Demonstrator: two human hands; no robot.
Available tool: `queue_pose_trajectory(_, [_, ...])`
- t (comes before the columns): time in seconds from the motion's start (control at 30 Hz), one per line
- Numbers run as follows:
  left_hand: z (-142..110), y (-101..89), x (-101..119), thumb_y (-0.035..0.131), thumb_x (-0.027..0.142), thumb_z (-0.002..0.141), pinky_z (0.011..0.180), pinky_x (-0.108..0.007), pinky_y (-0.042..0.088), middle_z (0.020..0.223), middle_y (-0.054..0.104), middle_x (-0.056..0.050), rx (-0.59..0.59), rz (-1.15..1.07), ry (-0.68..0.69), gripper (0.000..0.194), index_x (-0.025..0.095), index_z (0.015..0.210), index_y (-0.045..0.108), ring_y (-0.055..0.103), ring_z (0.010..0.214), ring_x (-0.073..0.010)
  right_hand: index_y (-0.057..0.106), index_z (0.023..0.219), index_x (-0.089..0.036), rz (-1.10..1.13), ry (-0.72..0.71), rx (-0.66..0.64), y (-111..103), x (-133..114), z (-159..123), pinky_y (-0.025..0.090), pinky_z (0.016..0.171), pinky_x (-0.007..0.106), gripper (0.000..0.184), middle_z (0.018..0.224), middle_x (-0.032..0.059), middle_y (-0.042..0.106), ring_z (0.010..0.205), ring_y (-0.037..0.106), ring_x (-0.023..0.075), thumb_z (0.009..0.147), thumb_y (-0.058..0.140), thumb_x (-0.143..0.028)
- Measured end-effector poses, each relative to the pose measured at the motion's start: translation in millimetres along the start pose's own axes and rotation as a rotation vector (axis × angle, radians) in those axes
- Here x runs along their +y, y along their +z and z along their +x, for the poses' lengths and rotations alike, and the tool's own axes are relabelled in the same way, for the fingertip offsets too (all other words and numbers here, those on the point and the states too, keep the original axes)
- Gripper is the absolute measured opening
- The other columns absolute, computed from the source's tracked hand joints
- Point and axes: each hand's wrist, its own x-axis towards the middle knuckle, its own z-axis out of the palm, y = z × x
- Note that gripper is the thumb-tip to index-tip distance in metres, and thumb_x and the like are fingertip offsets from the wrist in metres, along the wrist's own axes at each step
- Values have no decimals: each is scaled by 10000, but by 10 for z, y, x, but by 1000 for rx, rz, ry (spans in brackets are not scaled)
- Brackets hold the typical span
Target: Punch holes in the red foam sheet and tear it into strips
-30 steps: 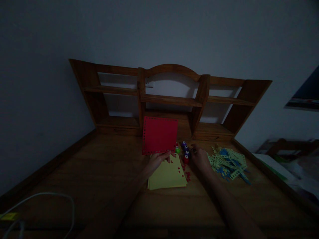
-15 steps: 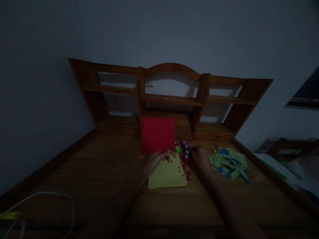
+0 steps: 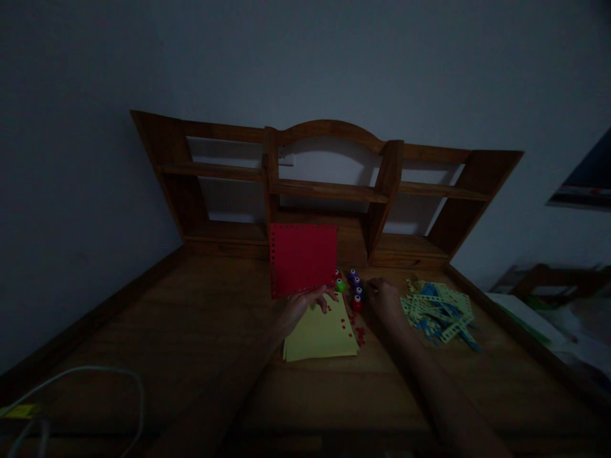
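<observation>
My left hand (image 3: 305, 306) is closed on the lower edge of a red sheet of paper (image 3: 303, 259), which stands tilted up with small holes along its edges. Beneath that hand lies a stack of yellow paper (image 3: 319, 337), sprinkled with small red bits. My right hand (image 3: 384, 299) rests on the desk with curled fingers; what they hold, if anything, is too dark to make out. Between the hands stand several small coloured pieces with white eye-like tops, among them a purple one (image 3: 353, 275), a green one (image 3: 340, 285) and a red one (image 3: 358, 303).
Right of my right hand lies a pile of punched yellow and blue paper scraps (image 3: 442, 312). Loose red paper bits (image 3: 360, 335) lie beside the yellow stack. A wooden shelf (image 3: 329, 190) rises at the desk's back. A white cable (image 3: 105, 369) curves at lower left.
The red sheet's lower left corner has dipped very slightly. Both hands stay almost where they were.
</observation>
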Motion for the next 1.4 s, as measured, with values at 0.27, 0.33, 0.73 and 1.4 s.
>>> queue_pose_trajectory(0.27, [31,-4,-79,381,497,888,683,-271,371,658,661,-17,-37,-32,41,486,196,695,711,559,620,-161,716,915,-128,18,5,-17,-39,-26,-13,383,722,242,278,868,121,697,802,608,189,868,450,-197])
queue_pose_trajectory(0.33, [40,-7,-89,389,504,882,692,-271,373,664,666,-20,-43,-47,38,489,192,670,700,567,635,-162,715,917,-128,19,-7,-13,-37,-24,-13,380,714,243,285,864,121,697,791,609,186,874,442,-198])
queue_pose_trajectory(0.73, [25,8,-48,419,457,854,726,-251,383,861,712,-29,-32,-54,-15,442,173,580,618,611,836,-177,710,927,-126,36,-45,9,-2,5,-17,380,710,248,293,855,114,693,790,612,186,886,433,-211])
queue_pose_trajectory(1.4, [25,43,-44,427,438,852,630,-249,396,813,702,-38,-62,5,78,405,169,749,710,549,604,-138,553,1162,-151,101,-92,269,-180,-226,-40,415,831,348,330,1077,134,612,996,535,250,930,388,-318])
